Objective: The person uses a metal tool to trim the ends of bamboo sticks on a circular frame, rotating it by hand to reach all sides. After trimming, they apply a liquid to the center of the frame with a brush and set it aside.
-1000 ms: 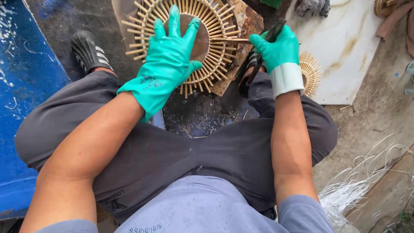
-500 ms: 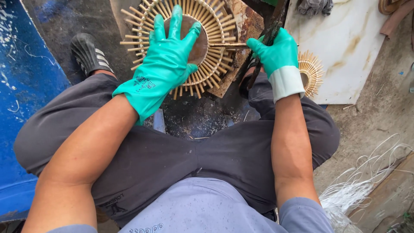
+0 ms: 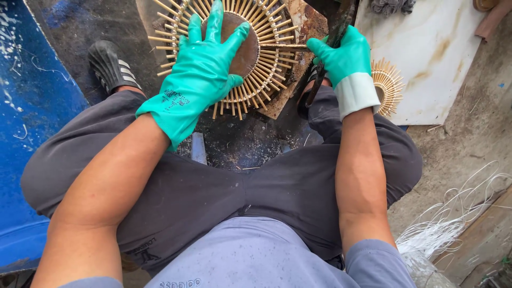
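A: Where is the piece being worked on?

B: The round bamboo frame (image 3: 256, 53) lies at the top middle of the frame, flat on a rusty, stained board (image 3: 306, 21). It is a ring of thin pale sticks fanning out from a smooth brown disc.

A: How are the hands set?

B: Both wear green rubber gloves. The left hand (image 3: 205, 69) comes up from the lower left, arm bare and straight, and lies palm down on the disc with fingers spread wide, pressing on it rather than gripping. The right hand (image 3: 344, 56) sits at the upper right, wrist bent, fist closed around a dark metal tool (image 3: 336, 32) that stands against the frame's right edge. Its glove has a white cuff.

A: Anything else of that sort?

B: One more, a second bamboo frame (image 3: 389, 85), smaller, just right of the right wrist and partly hidden by it. So two frames in all.

A: And around them?

B: A pale stained panel (image 3: 442, 53) at the upper right, one black shoe (image 3: 109, 66) at the upper left, a blue sheet (image 3: 32, 117) along the left edge, and a tangle of white strands (image 3: 448, 224) at the lower right. The person sits with grey trousers (image 3: 224, 197) spread across the middle.
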